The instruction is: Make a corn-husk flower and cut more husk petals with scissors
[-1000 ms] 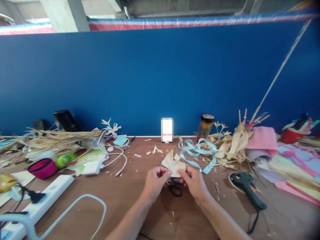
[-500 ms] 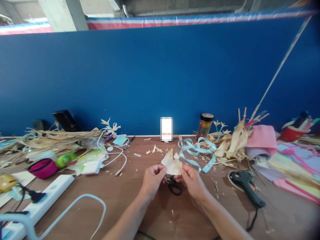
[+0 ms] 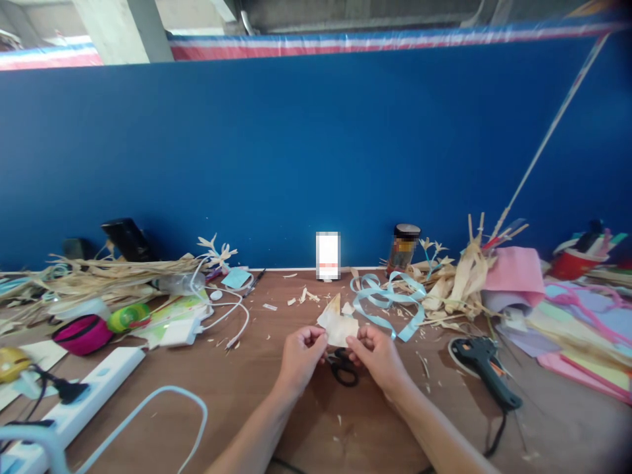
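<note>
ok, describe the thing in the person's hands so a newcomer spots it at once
Find the big blue panel, then the brown table in front of it. Near the table's middle, the left hand and right hand hold a pale papery piece above black-handled scissors. Unlike the small loose scraps beyond, it's larger, hand-held and has a tan pointed tip.

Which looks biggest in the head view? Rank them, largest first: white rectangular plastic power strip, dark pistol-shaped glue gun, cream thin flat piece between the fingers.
1. White power strip, clearly largest
2. Dark glue gun
3. Cream piece, smallest
</note>
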The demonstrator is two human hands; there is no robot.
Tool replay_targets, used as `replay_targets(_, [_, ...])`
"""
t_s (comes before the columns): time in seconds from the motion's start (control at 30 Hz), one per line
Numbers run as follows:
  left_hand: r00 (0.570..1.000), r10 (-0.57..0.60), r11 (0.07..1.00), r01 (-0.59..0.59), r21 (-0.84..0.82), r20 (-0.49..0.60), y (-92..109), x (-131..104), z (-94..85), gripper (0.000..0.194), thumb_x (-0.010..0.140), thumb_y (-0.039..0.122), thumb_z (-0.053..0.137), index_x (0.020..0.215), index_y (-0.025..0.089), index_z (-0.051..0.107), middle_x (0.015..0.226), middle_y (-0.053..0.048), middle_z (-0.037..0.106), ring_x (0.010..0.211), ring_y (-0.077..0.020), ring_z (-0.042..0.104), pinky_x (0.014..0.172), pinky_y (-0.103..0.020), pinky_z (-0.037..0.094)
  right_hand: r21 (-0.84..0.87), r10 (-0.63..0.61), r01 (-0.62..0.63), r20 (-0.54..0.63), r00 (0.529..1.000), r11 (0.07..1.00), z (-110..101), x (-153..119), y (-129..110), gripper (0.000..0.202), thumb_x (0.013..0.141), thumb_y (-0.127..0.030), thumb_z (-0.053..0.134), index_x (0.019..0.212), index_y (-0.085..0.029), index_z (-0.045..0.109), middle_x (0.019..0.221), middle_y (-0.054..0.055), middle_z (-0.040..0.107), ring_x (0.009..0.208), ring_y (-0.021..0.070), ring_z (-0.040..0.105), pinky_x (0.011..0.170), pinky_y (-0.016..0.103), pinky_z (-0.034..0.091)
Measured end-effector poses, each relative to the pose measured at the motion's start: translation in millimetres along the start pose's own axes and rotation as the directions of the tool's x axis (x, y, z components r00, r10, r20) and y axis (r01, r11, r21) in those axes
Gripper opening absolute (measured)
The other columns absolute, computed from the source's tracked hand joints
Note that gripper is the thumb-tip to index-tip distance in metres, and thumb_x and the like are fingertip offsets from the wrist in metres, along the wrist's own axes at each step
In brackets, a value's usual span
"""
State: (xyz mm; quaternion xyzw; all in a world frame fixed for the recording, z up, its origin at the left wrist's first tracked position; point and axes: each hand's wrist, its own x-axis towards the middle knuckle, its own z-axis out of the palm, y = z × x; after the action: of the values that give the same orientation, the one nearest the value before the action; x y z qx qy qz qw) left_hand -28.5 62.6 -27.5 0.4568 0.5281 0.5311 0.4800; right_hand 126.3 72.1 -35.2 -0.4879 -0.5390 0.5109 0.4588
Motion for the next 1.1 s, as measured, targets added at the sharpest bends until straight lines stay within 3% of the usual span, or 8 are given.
replay_targets(0.37, [1.000,0.008,1.000,-0.008,0.010,-0.027,3,1,-1.0,0.019,0.066,0.030,0.059,0.069,0.011,0.060,0.047,0.003,0.052,0.041,-0.0073,0.045,0.042,-0.018,0.037,-0.032,-0.027,0.028,0.036,0.999,0.999,-3,3,2,0.032,0.073,-0.047,0.051,0.075,-0.015,0.056,0.063,0.005,0.066,0.053,0.0152,0.061,0.052,0.026,0.049])
replay_targets(0.5, [1.000,0.007,1.000,-0.008,-0.010,-0.010,5,-3,1.4,0.025,0.066,0.035,0.059,0.077,0.012,0.061,0.053,0.002,0.055,0.045,-0.0091,0.049,0.043,-0.019,0.040,-0.141,-0.096,0.097,0.009,0.995,0.985,-3,1,1,0.029,0.075,-0.046,0.050,0.073,-0.017,0.054,0.063,0.004,0.065,0.056,0.0171,0.062,0.052,0.025,0.048])
replay_targets(0.6, [0.997,0.034,0.999,-0.035,0.007,0.066,5,-5,2.2,0.034,0.066,0.039,0.060,0.088,0.014,0.061,0.066,-0.001,0.061,0.052,-0.0113,0.053,0.045,-0.020,0.041,-0.254,-0.176,0.175,0.019,0.984,0.951,-2,-2,0,0.025,0.077,-0.042,0.049,0.071,-0.018,0.054,0.059,0.002,0.063,0.055,0.0165,0.060,0.053,0.024,0.047])
replay_targets(0.77, [0.994,0.091,0.989,-0.098,0.110,0.063,-2,-1,-0.5,0.032,0.071,0.042,0.054,0.073,0.011,0.063,0.047,0.002,0.053,0.042,-0.0087,0.044,0.042,-0.019,0.034,-0.264,-0.170,0.180,0.059,0.984,0.948,0,-5,-4,0.022,0.079,-0.038,0.046,0.073,-0.018,0.052,0.059,0.001,0.062,0.052,0.0143,0.057,0.051,0.022,0.044])
replay_targets(1.0, [0.992,0.052,0.992,-0.064,0.108,0.118,-2,-1,-1.0,0.032,0.070,0.043,0.055,0.065,0.013,0.061,0.043,0.003,0.049,0.038,-0.0084,0.042,0.040,-0.018,0.031,-0.254,-0.223,0.232,0.061,0.973,0.939,0,-5,-9,0.023,0.078,-0.039,0.047,0.079,-0.017,0.055,0.065,0.002,0.062,0.057,0.0143,0.056,0.053,0.023,0.044])
replay_targets(1.1, [0.986,0.046,0.992,-0.064,0.110,0.159,0,-3,0.3,0.033,0.070,0.045,0.054,0.066,0.013,0.062,0.041,0.003,0.048,0.037,-0.0084,0.042,0.039,-0.019,0.031,-0.253,-0.204,0.212,0.055,0.977,0.944,0,-5,-8,0.026,0.077,-0.042,0.049,0.073,-0.017,0.056,0.058,0.000,0.059,0.053,0.0137,0.054,0.049,0.022,0.042])
